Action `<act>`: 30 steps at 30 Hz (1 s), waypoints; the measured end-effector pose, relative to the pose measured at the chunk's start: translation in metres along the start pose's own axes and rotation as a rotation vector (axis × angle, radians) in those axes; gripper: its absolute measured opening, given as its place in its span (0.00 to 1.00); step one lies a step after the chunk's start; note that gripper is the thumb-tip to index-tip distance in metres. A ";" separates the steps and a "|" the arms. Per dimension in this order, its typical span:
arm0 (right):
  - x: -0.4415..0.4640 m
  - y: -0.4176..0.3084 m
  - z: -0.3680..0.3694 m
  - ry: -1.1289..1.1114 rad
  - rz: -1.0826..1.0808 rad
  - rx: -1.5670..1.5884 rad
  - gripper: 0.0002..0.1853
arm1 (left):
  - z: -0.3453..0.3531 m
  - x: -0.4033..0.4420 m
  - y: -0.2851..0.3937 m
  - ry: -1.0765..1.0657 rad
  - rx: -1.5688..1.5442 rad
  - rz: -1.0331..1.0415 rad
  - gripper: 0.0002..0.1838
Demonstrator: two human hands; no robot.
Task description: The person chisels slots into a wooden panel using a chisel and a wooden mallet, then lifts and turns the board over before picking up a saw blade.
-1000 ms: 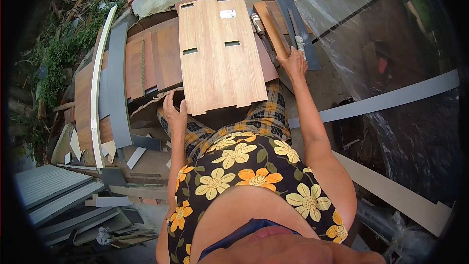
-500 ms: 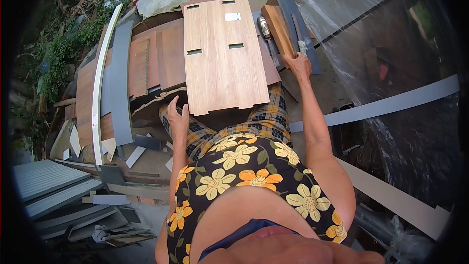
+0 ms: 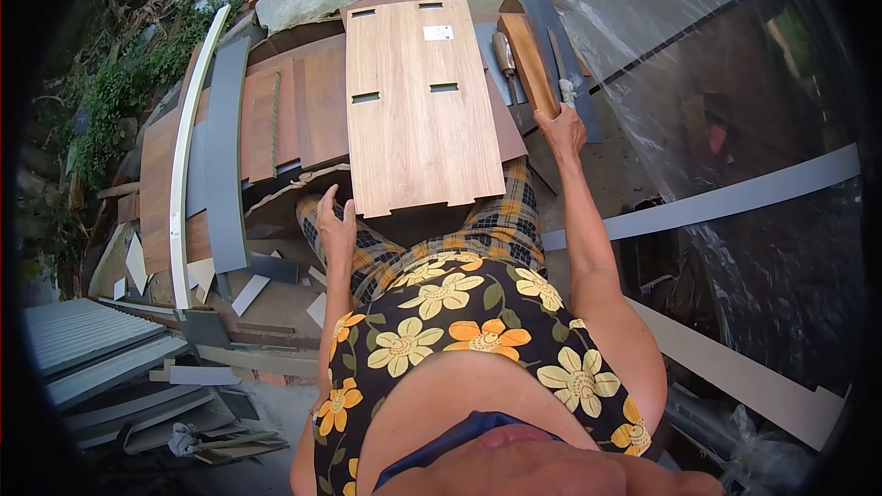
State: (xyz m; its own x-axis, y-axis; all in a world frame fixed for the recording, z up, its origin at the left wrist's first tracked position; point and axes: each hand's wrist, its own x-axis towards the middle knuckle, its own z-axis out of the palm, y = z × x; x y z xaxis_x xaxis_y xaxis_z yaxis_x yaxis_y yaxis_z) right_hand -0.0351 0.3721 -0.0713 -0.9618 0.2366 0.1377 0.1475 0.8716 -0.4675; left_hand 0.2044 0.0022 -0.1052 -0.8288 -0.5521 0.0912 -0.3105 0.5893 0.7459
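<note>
A light wood-grain board (image 3: 413,147) with several cut slots and a white label lies in front of me over my lap. Near its lower left corner, my left hand (image 3: 336,225) is raised with the fingers apart and holds nothing. Out to the right of the board, my right hand (image 3: 562,131) is closed around the near end of a long wooden block (image 3: 530,60). A chisel (image 3: 504,57) with a rounded handle lies between the block and the board. Just past my right fingers, a pale wrapped piece (image 3: 567,92) rests on a grey strip.
Brown panels (image 3: 322,106) are stacked beneath and left of the board. A white strip (image 3: 188,156) and a grey strip (image 3: 227,156) cross them. Clear plastic sheeting (image 3: 643,28) hangs at right, with a long grey strip (image 3: 735,197) below. Offcuts (image 3: 250,294) litter the left ground.
The wooden block has shifted slightly right and turned a little more upright in my right hand. The chisel beside it has also shifted slightly. My left hand stays by the board's corner.
</note>
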 end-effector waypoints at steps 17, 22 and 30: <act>-0.004 -0.025 0.013 0.067 -0.156 0.066 0.28 | 0.012 -0.004 -0.019 -0.110 -0.347 -0.147 0.21; -0.030 -0.047 0.015 0.086 -0.256 0.286 0.23 | 0.020 -0.010 -0.023 -0.186 -0.531 -0.151 0.20; -0.063 -0.068 0.038 -0.141 -0.188 0.218 0.21 | 0.032 -0.014 -0.023 -0.275 -0.684 -0.241 0.22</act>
State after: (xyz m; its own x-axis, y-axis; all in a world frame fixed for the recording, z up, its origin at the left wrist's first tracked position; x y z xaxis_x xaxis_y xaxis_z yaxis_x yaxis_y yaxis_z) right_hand 0.0065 0.2822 -0.0815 -0.9923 0.0049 0.1241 -0.0741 0.7784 -0.6234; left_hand 0.2079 0.0148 -0.1450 -0.8883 -0.4001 -0.2254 -0.2143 -0.0730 0.9740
